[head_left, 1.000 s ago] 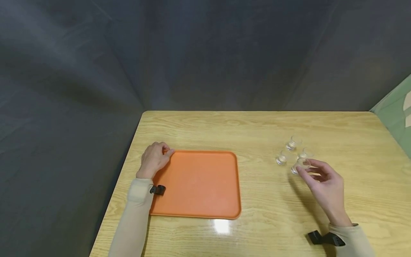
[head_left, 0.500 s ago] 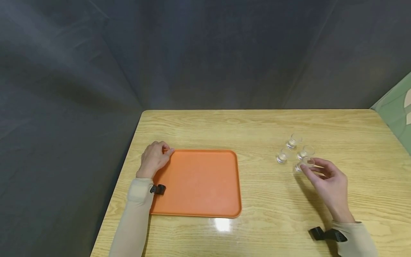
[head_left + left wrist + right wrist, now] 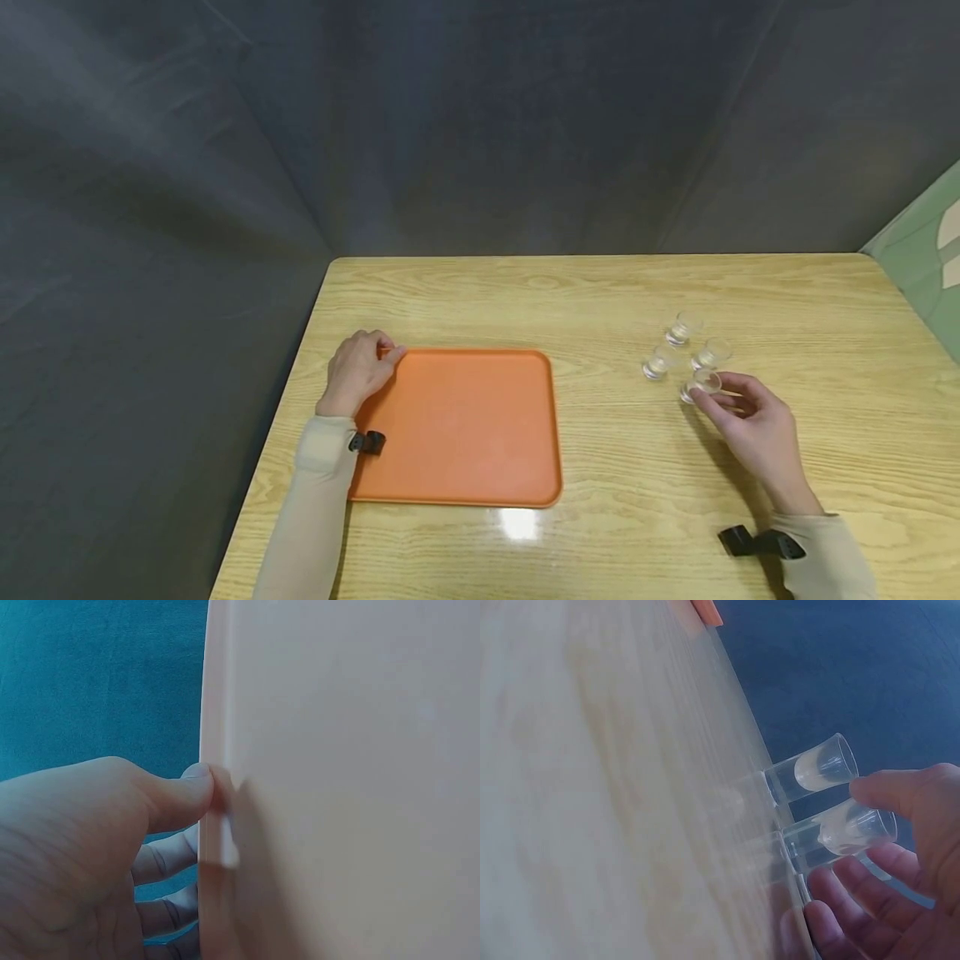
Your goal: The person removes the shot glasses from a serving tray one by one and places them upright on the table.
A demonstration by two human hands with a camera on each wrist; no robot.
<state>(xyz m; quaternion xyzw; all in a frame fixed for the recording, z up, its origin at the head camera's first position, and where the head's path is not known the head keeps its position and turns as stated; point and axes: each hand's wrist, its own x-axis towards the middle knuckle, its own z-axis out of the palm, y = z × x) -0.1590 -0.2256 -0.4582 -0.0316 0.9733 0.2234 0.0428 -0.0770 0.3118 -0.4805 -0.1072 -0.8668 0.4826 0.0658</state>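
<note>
My left hand (image 3: pixel 358 372) grips the orange tray (image 3: pixel 457 429) at its far left corner. In the left wrist view the thumb lies over the tray's rim, with the fingers on the outer side. My right hand (image 3: pixel 761 433) holds a small clear shot glass (image 3: pixel 701 385) between thumb and fingers. That glass stands upright with its base at the tabletop. Beyond it are three more clear glasses: one to the left (image 3: pixel 657 363), one at the back (image 3: pixel 682 329) and one on the right (image 3: pixel 710 353). The right wrist view shows the fingertips around the held glass (image 3: pixel 847 829).
The wood-grain table (image 3: pixel 615 467) carries the tray on its left and the glasses on its right. A dark curtain (image 3: pixel 495 125) hangs behind and along the left side. Green fabric (image 3: pixel 918 250) borders the right. Black wrist cameras (image 3: pixel 761 543) sit on both wrists.
In the last half second my right hand has shifted slightly left and toward me with the held glass. The left hand and tray stay in place.
</note>
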